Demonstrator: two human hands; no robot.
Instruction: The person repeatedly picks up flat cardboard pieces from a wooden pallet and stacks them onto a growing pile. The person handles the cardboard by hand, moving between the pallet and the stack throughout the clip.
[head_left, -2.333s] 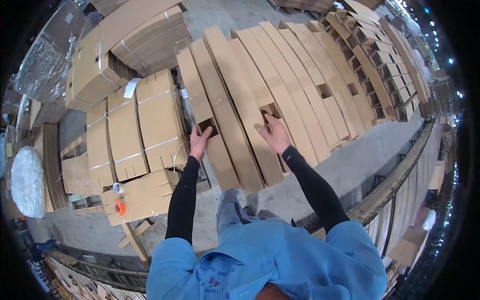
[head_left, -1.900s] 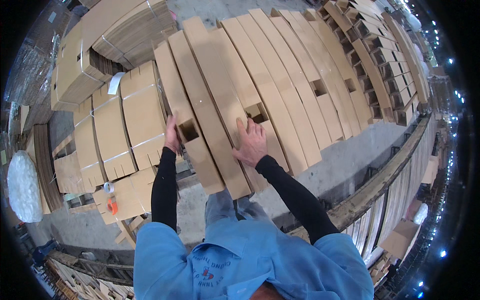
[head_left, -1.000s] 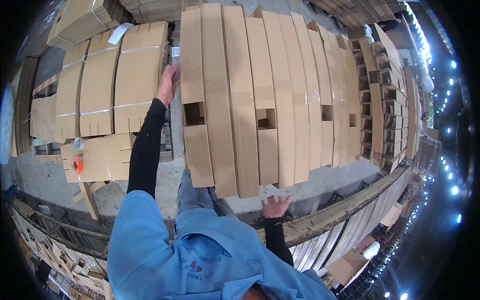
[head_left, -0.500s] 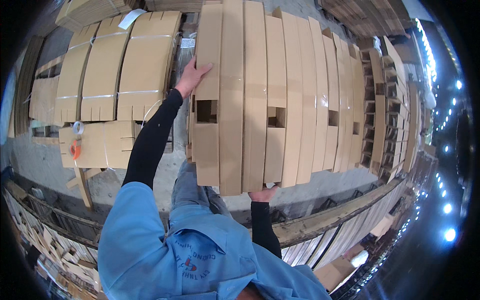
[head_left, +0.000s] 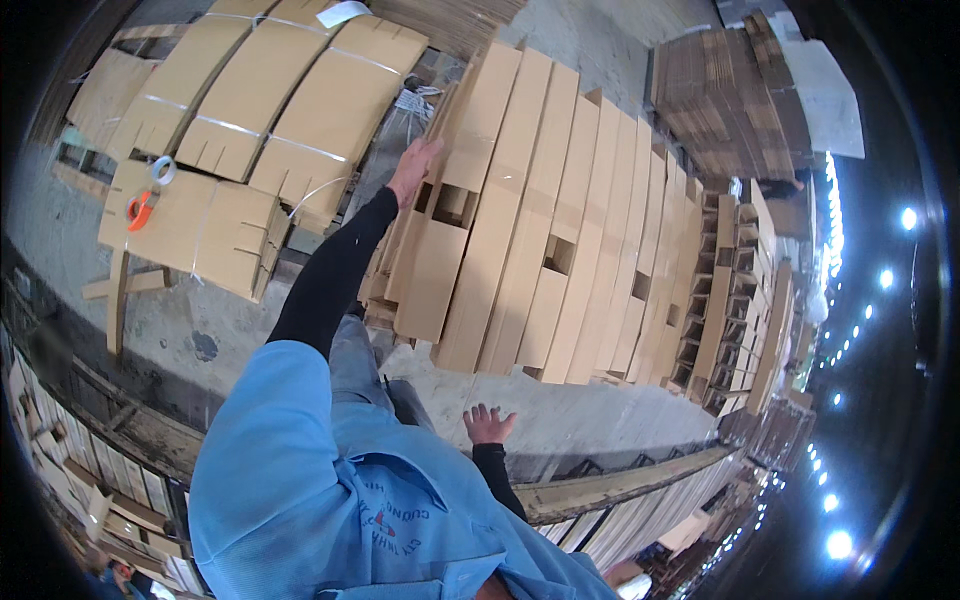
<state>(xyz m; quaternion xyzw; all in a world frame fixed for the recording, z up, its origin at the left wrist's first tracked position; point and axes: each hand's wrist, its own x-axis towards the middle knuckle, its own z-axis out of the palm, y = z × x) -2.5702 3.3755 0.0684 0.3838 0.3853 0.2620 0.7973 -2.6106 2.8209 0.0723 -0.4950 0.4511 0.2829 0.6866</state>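
A long row of folded cardboard boxes (head_left: pixel 540 220), tan and standing side by side on edge, fills the middle of the view. Several have square cut-outs, and clear tape runs across them. At the row's left end, my left hand (head_left: pixel 410 172) lies against the outermost cardboard with its fingers stretched out; part of its contact is hidden. My right hand (head_left: pixel 490 424) is below the near ends of the boxes, apart from them. Its fingers are spread and it holds nothing.
Strapped bundles of flat cardboard (head_left: pixel 265 90) lie at the left. A white tape roll (head_left: pixel 163 170) and an orange tape roll (head_left: pixel 139 211) rest on a lower bundle (head_left: pixel 190 225). Brown cardboard stacks (head_left: pixel 725 100) stand far right. A long beam (head_left: pixel 630 483) runs behind my right arm.
My right hand has let go of the boxes' near edge and opened below it. The view has turned, and the left end of the row now appears tilted, with more cardboard showing beside my left hand.
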